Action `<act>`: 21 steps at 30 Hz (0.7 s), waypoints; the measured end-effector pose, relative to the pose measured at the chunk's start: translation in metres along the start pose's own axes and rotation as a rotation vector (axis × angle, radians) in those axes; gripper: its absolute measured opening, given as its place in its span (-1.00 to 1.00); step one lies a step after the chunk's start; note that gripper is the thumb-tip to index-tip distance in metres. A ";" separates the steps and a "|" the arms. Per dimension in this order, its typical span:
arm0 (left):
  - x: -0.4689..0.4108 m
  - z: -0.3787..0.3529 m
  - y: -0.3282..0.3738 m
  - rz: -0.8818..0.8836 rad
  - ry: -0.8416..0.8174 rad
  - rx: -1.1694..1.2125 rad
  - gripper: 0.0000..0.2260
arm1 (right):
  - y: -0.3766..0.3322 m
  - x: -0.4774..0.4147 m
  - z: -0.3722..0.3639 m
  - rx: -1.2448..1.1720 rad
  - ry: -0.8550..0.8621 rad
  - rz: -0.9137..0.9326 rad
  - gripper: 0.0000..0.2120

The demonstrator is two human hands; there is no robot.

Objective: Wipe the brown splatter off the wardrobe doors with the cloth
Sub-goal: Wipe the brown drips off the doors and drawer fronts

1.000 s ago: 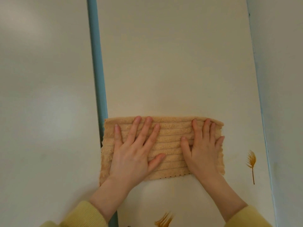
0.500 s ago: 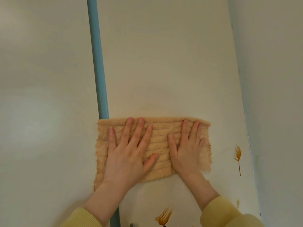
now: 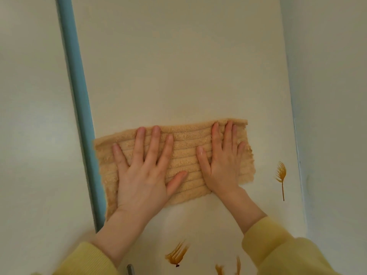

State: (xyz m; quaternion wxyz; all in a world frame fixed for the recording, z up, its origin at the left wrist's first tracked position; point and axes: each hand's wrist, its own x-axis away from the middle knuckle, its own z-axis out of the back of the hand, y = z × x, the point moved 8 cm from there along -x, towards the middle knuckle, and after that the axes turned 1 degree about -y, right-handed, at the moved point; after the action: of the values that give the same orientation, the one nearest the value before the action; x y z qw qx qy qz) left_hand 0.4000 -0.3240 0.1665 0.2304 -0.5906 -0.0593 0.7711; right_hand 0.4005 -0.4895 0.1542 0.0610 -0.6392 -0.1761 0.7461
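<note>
Here, left hand (image 3: 143,183), right hand (image 3: 220,167) flat on cloth (image 3: 184,153), edge beside blue strip (image 3: 79,96)

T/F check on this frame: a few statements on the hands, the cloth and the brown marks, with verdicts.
1. The left hand and right hand both lie flat on the cloth. True.
2. The cloth covers the feather-shaped mark on its right. False: that mark is bare, apart from the cloth's edge.
3. Below the cloth, brown marks show on the door. True.
4. The cloth is bunched in a fist. False: it is spread flat under straight fingers.
5. The cloth sits left of the blue strip. False: it lies on the door to the strip's right.
</note>
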 end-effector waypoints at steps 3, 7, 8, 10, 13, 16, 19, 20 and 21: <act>-0.007 -0.005 0.020 0.031 0.010 0.003 -0.31 | 0.019 -0.011 0.005 -0.001 -0.003 0.034 -0.35; -0.027 -0.013 0.059 0.055 0.039 0.020 -0.31 | 0.059 -0.028 0.013 0.013 -0.010 0.046 -0.36; -0.033 -0.016 0.070 0.060 0.043 0.022 -0.31 | 0.071 -0.032 0.015 0.017 -0.016 0.044 -0.36; -0.043 -0.020 0.092 0.059 0.040 0.050 -0.31 | 0.093 -0.039 0.020 0.027 -0.018 0.037 -0.36; -0.057 -0.030 0.127 0.073 0.042 0.057 -0.32 | 0.130 -0.049 0.025 0.023 -0.032 0.030 -0.35; -0.064 -0.036 0.152 0.081 0.061 0.051 -0.32 | 0.156 -0.051 0.030 0.018 -0.013 0.022 -0.32; -0.065 -0.045 0.175 0.091 0.054 0.033 -0.31 | 0.180 -0.046 0.032 0.007 0.000 0.016 -0.33; -0.066 -0.044 0.179 0.089 0.069 0.033 -0.31 | 0.183 -0.046 0.035 0.006 0.014 0.011 -0.33; -0.064 -0.046 0.183 0.084 0.070 0.028 -0.31 | 0.187 -0.042 0.035 -0.003 0.023 0.006 -0.34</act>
State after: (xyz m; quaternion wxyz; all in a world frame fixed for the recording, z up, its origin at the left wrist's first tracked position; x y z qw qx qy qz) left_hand 0.4033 -0.5218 0.1434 0.2080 -0.6157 -0.0154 0.7599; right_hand 0.3987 -0.6838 0.1339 0.0602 -0.6483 -0.1746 0.7387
